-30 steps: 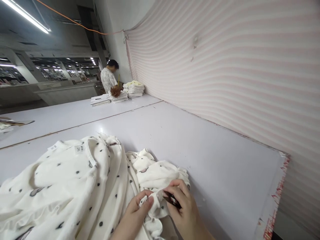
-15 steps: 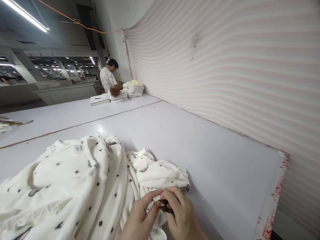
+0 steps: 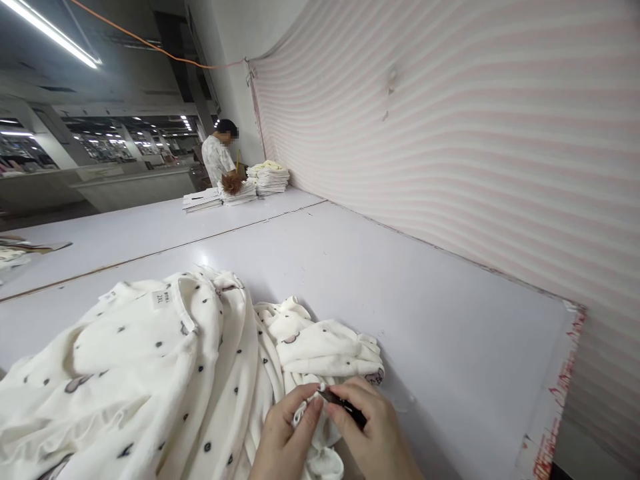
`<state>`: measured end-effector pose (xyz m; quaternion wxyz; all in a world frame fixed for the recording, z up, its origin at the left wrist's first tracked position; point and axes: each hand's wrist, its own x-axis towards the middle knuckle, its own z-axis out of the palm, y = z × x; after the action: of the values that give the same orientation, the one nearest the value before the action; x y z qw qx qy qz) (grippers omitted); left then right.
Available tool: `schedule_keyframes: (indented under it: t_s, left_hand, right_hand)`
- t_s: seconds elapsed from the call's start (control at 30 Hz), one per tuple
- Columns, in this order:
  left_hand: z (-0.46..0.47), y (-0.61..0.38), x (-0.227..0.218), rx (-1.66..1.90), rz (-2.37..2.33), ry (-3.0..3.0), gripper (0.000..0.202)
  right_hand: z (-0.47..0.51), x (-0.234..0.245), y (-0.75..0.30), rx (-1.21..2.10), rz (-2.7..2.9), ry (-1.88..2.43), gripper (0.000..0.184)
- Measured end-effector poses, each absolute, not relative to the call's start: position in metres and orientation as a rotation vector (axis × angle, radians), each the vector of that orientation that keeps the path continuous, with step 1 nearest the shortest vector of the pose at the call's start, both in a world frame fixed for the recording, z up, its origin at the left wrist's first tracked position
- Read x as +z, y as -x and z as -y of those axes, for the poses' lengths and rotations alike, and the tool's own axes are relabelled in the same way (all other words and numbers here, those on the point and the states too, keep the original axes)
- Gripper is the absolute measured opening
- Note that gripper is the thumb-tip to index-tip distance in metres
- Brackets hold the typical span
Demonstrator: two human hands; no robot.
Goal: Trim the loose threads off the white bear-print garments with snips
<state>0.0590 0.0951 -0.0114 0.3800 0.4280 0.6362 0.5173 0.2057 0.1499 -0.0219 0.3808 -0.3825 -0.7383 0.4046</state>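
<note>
White garments (image 3: 145,373) with small dark prints lie heaped on the table, and a 2XL label (image 3: 162,299) shows at one neckline. My left hand (image 3: 287,430) is closed in a pinch on a white fabric edge of a garment (image 3: 325,461) at the heap's near right side. Dark thread snips (image 3: 353,410) are in my right hand (image 3: 377,430), its fingers wrapped round them. The tip of the snips is at the pinched fabric, by my left fingertips. Whether the blades touch the cloth I cannot tell.
The pale table (image 3: 450,320) ends at a taped edge (image 3: 560,387) on the right. A striped cloth (image 3: 450,133) hangs along its far right side. Another person (image 3: 217,157) stands at the far end by folded stacks (image 3: 270,179). More items (image 3: 30,247) lie at far left.
The snips have turned in my right hand, and more of their dark body now shows. My right hand has shifted slightly right. My left hand keeps its pinch.
</note>
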Motion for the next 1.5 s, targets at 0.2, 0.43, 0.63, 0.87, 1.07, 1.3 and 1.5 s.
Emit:
schedule_keyframes:
  t_s: [0.2,0.43,0.63,0.87,1.07,1.3,1.5]
  left_hand:
    - [-0.097,-0.062,-0.014,1.307,-1.627,-1.189,0.026]
    - [-0.091,-0.056,-0.027,1.264,-1.732,-2.0,0.007]
    - [-0.096,-0.046,-0.019,1.191,-1.632,-1.805,0.02]
    - [-0.111,-0.073,-0.005,0.893,-1.604,-1.785,0.021]
    - [-0.126,-0.101,-0.013,0.836,-1.873,-1.728,0.02]
    - [-0.106,-0.086,-0.018,1.026,-1.864,-1.749,0.009]
    - [-0.098,-0.084,-0.018,1.282,-1.776,-1.871,0.013]
  right_hand:
    - [-0.151,-0.02,-0.203,1.146,1.821,0.958,0.013]
    - [-0.184,-0.039,-0.224,1.046,1.663,1.292,0.027]
    - [-0.231,-0.053,-0.247,1.17,1.527,1.337,0.012]
    - [-0.217,-0.02,-0.252,1.663,1.193,1.161,0.035]
    - [-0.192,-0.015,-0.226,1.821,0.936,1.084,0.048]
    - [-0.199,-0.017,-0.233,1.527,0.98,1.175,0.034]
    - [-0.174,-0.004,-0.264,1.057,1.594,1.166,0.019]
